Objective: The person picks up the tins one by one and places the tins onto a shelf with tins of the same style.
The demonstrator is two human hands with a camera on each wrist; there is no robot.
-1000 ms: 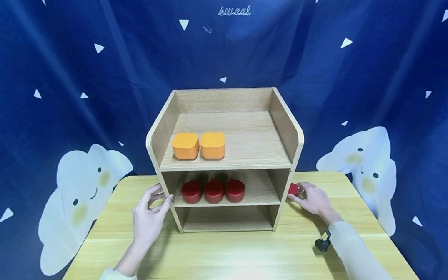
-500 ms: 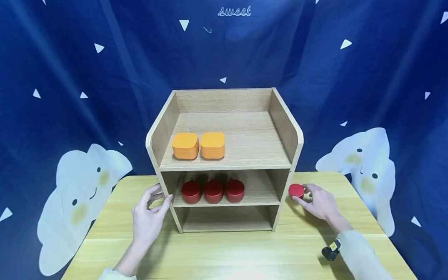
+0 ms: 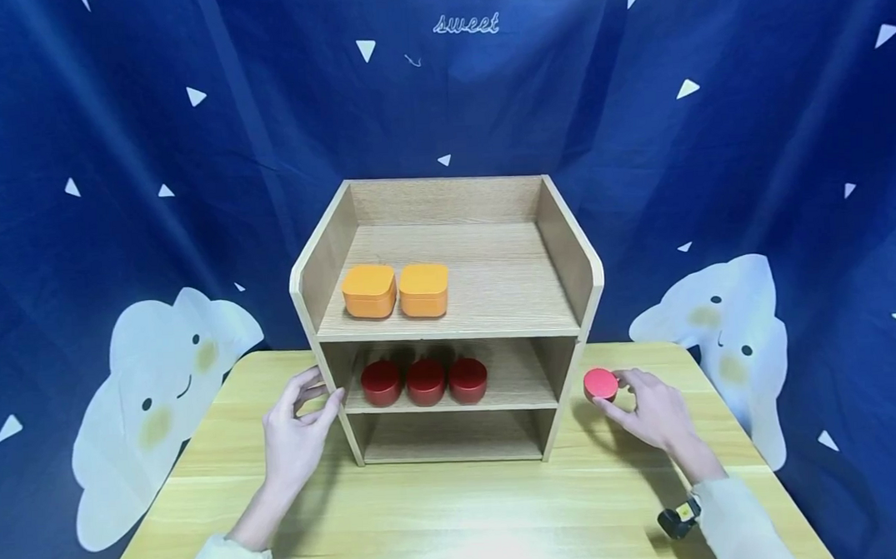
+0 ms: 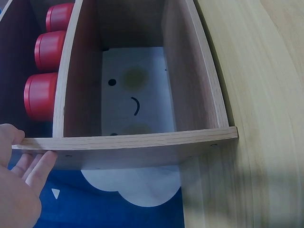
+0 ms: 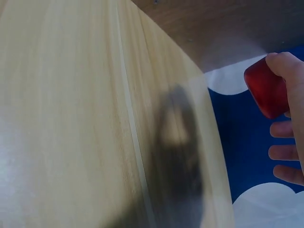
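My left hand (image 3: 295,424) grips the front edge of the left side panel of a small wooden shelf unit (image 3: 450,323); in the left wrist view the thumb lies on one face of that panel and the fingers (image 4: 40,173) on the other. To the right of the unit, my right hand (image 3: 652,408) pinches a round red tin (image 3: 600,384) between thumb and fingers. The right wrist view shows this tin (image 5: 267,90) held up, its shadow falling on the table below. Three like red tins (image 3: 426,382) stand in a row on the middle shelf.
Two orange square tins (image 3: 423,290) sit side by side at the left front of the top shelf. Beneath the middle shelf is a low compartment (image 3: 455,436). The unit stands on a light wooden table (image 3: 458,512), with a blue printed curtain (image 3: 440,88) behind.
My right hand has drawn the red tin from beside the unit's right panel outward to the right and slightly nearer, so more of it shows. The left hand stays in place.
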